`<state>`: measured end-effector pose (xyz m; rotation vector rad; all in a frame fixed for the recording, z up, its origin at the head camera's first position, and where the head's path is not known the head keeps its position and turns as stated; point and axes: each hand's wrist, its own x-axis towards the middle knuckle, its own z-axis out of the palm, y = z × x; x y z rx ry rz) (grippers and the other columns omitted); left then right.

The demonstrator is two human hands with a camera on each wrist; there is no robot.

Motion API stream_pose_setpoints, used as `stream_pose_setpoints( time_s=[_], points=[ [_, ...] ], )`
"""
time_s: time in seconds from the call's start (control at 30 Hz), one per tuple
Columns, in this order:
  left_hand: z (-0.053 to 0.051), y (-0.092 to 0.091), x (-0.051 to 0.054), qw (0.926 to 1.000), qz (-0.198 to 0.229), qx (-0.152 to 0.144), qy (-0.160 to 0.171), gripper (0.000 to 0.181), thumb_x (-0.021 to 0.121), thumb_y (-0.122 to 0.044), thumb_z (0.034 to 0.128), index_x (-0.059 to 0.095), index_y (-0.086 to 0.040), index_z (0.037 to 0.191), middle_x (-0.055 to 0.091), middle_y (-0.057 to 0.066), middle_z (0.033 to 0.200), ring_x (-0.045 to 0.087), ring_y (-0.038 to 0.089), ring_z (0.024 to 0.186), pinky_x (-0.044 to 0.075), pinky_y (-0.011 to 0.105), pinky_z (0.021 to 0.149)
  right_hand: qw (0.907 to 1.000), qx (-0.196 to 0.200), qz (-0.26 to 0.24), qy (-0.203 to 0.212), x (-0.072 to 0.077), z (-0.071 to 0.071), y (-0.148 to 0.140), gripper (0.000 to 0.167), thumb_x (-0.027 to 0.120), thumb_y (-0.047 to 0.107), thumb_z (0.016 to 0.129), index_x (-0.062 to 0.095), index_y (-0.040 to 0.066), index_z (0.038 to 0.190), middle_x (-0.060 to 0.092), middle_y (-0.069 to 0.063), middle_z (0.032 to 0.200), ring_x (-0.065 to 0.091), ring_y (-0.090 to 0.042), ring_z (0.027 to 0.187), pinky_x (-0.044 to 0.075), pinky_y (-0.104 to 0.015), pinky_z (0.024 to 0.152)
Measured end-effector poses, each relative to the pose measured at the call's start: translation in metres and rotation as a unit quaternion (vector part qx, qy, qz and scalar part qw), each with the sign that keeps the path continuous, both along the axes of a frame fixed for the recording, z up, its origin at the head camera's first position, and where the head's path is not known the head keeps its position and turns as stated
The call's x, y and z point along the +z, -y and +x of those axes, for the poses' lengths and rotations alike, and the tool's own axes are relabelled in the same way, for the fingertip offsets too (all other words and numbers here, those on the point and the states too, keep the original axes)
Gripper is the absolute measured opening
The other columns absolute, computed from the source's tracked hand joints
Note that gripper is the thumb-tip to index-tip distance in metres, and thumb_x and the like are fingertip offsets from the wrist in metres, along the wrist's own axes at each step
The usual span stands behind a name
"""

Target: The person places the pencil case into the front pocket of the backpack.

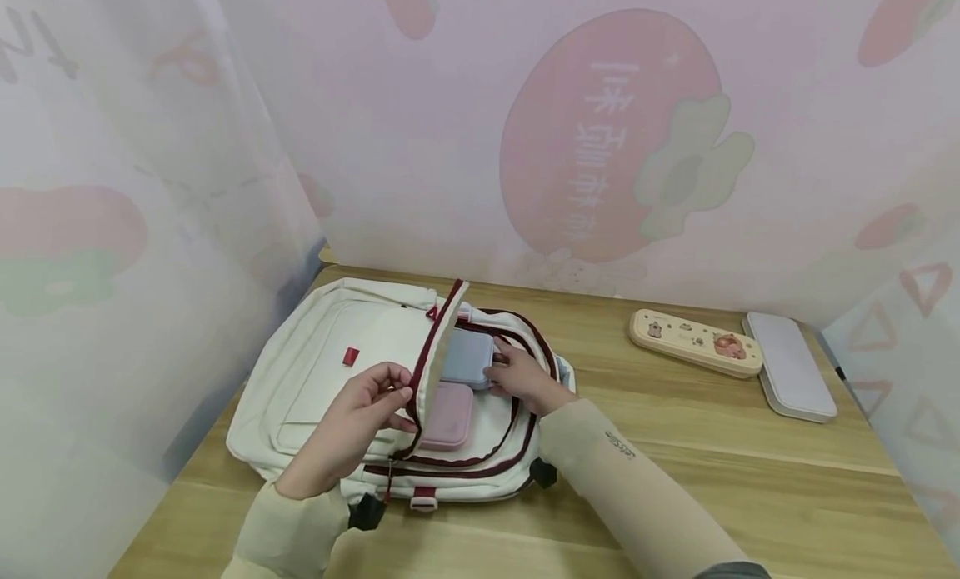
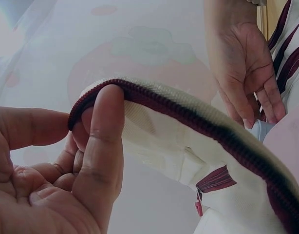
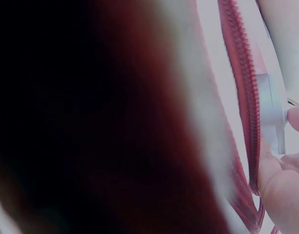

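Observation:
A white backpack (image 1: 322, 354) with dark red zips lies on the wooden table, its front compartment unzipped. My left hand (image 1: 367, 404) pinches the zipped edge of the raised flap (image 1: 435, 337) between thumb and fingers, as the left wrist view also shows. Inside the compartment lie a light blue flat case (image 1: 468, 358) and a pink flat case (image 1: 450, 414), partly behind the flap. At the blue case's right edge, my right hand (image 1: 525, 377) grips it with thumb and fingertips. A dark blur covers much of the right wrist view, where part of the blue case (image 3: 271, 105) shows.
To the right on the table (image 1: 675, 446) lie a cream pencil case (image 1: 693, 341) with cartoon pictures and a white oblong case (image 1: 791, 366), touching or nearly so. A strawberry-print curtain (image 1: 450, 146) hangs behind the table and along both sides.

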<state>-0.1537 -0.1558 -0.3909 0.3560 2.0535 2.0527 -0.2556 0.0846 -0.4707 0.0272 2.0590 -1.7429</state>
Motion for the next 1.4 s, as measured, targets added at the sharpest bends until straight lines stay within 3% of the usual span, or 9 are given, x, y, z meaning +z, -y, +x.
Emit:
stream_pose_setpoints(
  time_s=[0.3,0.53,0.87,1.4],
  points=[
    [-0.001,0.000,0.000,1.0000,-0.005,0.003,0.004,0.007,0.046,0.005,0.1057,0.046,0.012,0.108,0.047,0.010,0.093,0.054,0.015,0.085,0.063,0.034,0.071,0.9998,0.014,-0.008,0.010,0.000,0.002,-0.005,0.070,0.053,0.000,0.105,0.016,0.004,0.164,0.039,-0.025,0.157,0.053,-0.035,0.132,0.059,-0.039,0.092],
    [-0.003,0.001,-0.001,1.0000,0.002,0.007,0.001,0.007,0.046,0.006,0.1052,0.046,0.012,0.108,0.047,0.010,0.092,0.054,0.015,0.084,0.063,0.035,0.070,0.9995,0.021,-0.014,0.020,0.010,0.009,-0.024,0.065,0.052,-0.001,0.105,0.024,0.004,0.163,0.044,-0.026,0.152,0.061,-0.028,0.113,0.060,-0.036,0.088],
    [-0.004,0.004,-0.001,0.9999,-0.001,0.010,0.004,0.008,0.047,0.005,0.1053,0.046,0.012,0.109,0.048,0.011,0.093,0.054,0.015,0.085,0.063,0.034,0.071,0.9978,0.056,-0.036,0.002,0.024,0.015,-0.058,0.057,0.044,-0.001,0.108,0.021,-0.006,0.160,0.036,-0.036,0.152,0.051,-0.045,0.130,0.055,-0.045,0.101],
    [0.000,0.005,-0.001,0.9999,0.002,0.013,-0.001,0.010,0.048,0.004,0.1057,0.046,0.013,0.110,0.048,0.011,0.093,0.055,0.015,0.086,0.063,0.035,0.071,0.9976,0.046,-0.046,-0.024,0.026,0.024,-0.118,0.055,0.042,0.006,0.110,0.020,-0.009,0.158,0.036,-0.037,0.152,0.045,-0.048,0.136,0.049,-0.048,0.109]
  ],
)
